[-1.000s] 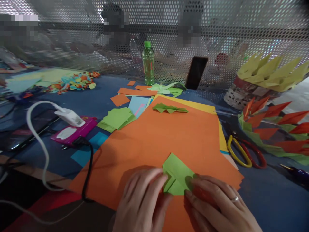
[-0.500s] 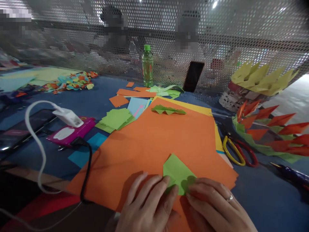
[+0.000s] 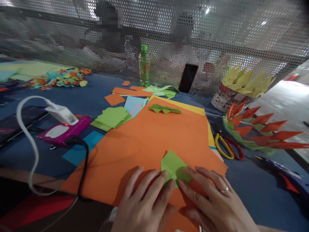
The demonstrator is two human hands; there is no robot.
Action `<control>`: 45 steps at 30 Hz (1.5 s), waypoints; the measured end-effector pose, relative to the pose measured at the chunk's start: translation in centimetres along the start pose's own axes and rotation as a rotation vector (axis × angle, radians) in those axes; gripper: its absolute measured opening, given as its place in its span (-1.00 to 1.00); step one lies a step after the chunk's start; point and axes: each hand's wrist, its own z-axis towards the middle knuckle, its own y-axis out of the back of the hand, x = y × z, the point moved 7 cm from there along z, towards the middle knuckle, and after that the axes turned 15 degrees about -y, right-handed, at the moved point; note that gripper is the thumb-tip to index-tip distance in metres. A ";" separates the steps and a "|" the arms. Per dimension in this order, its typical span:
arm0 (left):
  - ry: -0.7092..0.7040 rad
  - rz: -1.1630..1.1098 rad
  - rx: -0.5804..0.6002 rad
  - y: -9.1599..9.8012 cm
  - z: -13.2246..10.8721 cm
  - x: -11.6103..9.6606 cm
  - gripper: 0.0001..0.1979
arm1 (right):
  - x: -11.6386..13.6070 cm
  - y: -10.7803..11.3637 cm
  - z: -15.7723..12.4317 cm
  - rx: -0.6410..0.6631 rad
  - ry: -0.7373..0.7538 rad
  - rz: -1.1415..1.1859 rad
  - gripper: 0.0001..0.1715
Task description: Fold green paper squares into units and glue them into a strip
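Observation:
A small piece of green paper (image 3: pixel 174 166), partly folded, lies on a large orange sheet (image 3: pixel 145 141). My left hand (image 3: pixel 147 196) holds its left and lower edge down with the fingertips. My right hand (image 3: pixel 211 190), with a ring on one finger, grips the right corner, fingers bent over it. The fingertips cover the lower parts of the green paper. Farther up the orange sheet rests a folded green paper strip with points (image 3: pixel 164 109).
Left are green squares (image 3: pixel 112 117), a magenta power strip (image 3: pixel 66 130) with a white charger (image 3: pixel 62 113) and cables. Right are scissors (image 3: pixel 224 146), an orange-and-green paper crown (image 3: pixel 258 129) and a glue gun (image 3: pixel 277 170). Behind stand a bottle (image 3: pixel 144 66) and a phone (image 3: pixel 188 77).
The camera view has shifted slightly. My right fingers have moved inward over the green paper's right corner; my left hand keeps pressing its lower left.

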 end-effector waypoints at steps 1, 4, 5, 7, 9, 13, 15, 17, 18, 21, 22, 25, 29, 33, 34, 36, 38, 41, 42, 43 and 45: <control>0.005 -0.015 0.014 0.2 0.0 0.0 -0.71 | 0.1 0.0 0.0 -0.013 0.006 0.000 -0.57; -0.002 -0.041 0.028 1.2 0.1 0.2 -0.73 | 0.2 0.1 0.0 -0.040 0.014 0.020 -0.65; -0.011 -0.046 0.036 1.4 0.1 0.2 -0.73 | 0.3 0.2 -0.1 -0.043 0.013 0.031 -0.68; -0.034 -0.053 0.049 1.5 0.0 0.3 -0.74 | 0.3 0.4 -0.2 -0.029 0.017 0.075 -0.74; -0.051 -0.057 0.060 1.3 -0.2 0.5 -0.75 | -0.2 0.9 -0.5 -0.038 -0.006 0.153 -0.77; -0.097 -0.034 -0.025 1.0 -0.5 0.7 -0.77 | -2.5 1.4 -0.5 -0.061 -0.086 0.198 -0.76; -0.108 -0.026 -0.068 0.9 -0.4 0.8 -0.76 | -3.7 0.9 0.2 -0.009 -0.114 0.091 -0.60; -0.103 -0.028 -0.085 1.0 -0.2 0.8 -0.76 | -4.4 0.2 1.1 0.043 -0.088 0.007 -0.50; -0.103 -0.030 -0.101 1.2 -0.1 0.8 -0.76 | -4.4 -0.1 1.6 0.064 -0.047 -0.007 -0.48; -0.071 -0.051 -0.080 1.5 0.3 0.9 -0.78 | -3.7 -0.7 2.9 0.112 0.123 0.047 -0.55; -0.059 -0.054 -0.066 1.6 0.4 0.9 -0.78 | -3.4 -0.7 3.2 0.113 0.172 0.080 -0.59; -0.064 -0.021 -0.065 1.7 0.4 1.2 -0.75 | -2.3 -0.1 3.9 0.059 0.278 0.163 -0.71; -0.058 -0.001 -0.053 1.7 0.6 2.0 -0.76 | -0.4 0.6 3.8 -0.015 0.384 0.190 -0.75; -0.026 0.049 -0.011 1.6 0.9 1.9 -0.79 | 1.3 0.3 3.3 0.023 0.383 0.237 -0.77; -0.038 0.061 -0.016 1.8 1.0 1.6 -0.79 | 1.5 0.0 3.2 0.049 0.368 0.255 -0.79; -0.062 0.053 0.000 1.8 0.9 0.8 -0.79 | 1.8 -0.5 3.2 0.119 0.323 0.295 -0.82; -0.092 0.022 0.022 1.9 0.7 0.1 -0.77 | 1.8 -0.9 3.4 0.188 0.273 0.350 -0.83; -0.118 0.008 0.079 1.6 0.1 0.0 -0.72 | 1.2 -1.2 4.2 0.284 0.188 0.460 -0.85; -0.138 0.024 0.073 1.5 -0.1 0.0 -0.71 | 1.0 -1.3 4.5 0.323 0.166 0.506 -0.87; -0.158 0.042 0.055 1.4 -0.3 0.1 -0.69 | 0.7 -1.4 4.9 0.360 0.146 0.556 -0.89; -0.204 0.062 -0.006 1.2 -0.7 0.2 -0.67 | 0.2 -1.8 5.5 0.443 0.103 0.654 -0.96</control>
